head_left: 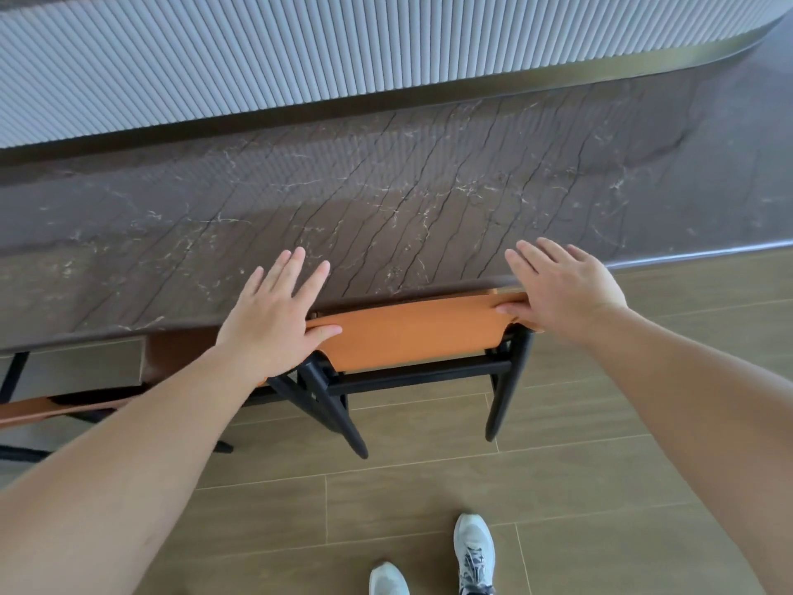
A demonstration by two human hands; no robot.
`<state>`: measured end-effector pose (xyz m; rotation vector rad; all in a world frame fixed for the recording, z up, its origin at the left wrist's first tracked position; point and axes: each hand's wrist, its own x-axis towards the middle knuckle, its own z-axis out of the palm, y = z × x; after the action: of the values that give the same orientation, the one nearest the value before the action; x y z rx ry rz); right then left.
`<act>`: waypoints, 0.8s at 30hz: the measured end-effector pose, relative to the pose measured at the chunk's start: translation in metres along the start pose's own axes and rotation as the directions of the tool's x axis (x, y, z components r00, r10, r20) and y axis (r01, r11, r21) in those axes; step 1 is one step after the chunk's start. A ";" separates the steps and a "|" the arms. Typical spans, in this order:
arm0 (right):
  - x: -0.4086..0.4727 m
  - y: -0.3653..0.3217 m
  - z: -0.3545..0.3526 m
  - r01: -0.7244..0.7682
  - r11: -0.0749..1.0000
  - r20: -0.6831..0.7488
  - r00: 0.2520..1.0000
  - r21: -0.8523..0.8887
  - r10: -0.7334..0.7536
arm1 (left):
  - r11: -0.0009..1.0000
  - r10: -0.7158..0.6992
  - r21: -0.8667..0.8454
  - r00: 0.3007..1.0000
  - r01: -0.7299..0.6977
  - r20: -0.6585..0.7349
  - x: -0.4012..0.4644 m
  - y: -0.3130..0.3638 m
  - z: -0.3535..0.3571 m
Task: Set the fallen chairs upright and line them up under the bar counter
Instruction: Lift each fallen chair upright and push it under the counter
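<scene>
An upright chair with an orange backrest [412,332] and black legs stands pushed in under the dark marble bar counter [386,195]; its seat is hidden by the counter. My left hand [274,315] lies flat with spread fingers on the left end of the backrest. My right hand [562,289] rests with straight fingers on the right end. A second orange chair [55,407] shows at the lower left under the counter, mostly hidden by my left arm.
A ribbed grey wall panel [300,53] runs behind the counter. Wood-look floor tiles [429,500] lie below, with my two white sneakers [472,551] standing behind the chair. The counter's edge curves away at the right.
</scene>
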<state>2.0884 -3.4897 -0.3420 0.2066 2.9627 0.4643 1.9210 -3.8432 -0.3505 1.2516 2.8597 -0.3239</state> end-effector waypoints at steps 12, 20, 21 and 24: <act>0.007 0.017 0.016 -0.023 0.992 -0.053 0.998 0.125 0.029 | 0.993 0.049 0.112 0.998 -0.044 -0.038 0.013 0.011 -0.004; 0.020 0.011 0.011 -0.057 0.993 -0.066 0.996 0.102 0.064 | 0.990 0.048 0.137 0.998 -0.043 -0.033 0.025 -0.006 -0.014; 0.020 0.011 0.012 -0.052 0.994 -0.065 0.996 0.096 0.058 | 0.990 0.044 0.137 0.999 -0.040 -0.029 0.024 -0.005 -0.014; 0.012 0.008 0.018 -0.009 0.996 -0.075 0.997 0.085 0.015 | 0.991 0.061 0.123 0.998 -0.058 -0.025 0.012 0.003 -0.009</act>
<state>2.0801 -3.4744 -0.3579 0.2203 3.0599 0.3557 1.9153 -3.8307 -0.3428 1.3690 2.8581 -0.4904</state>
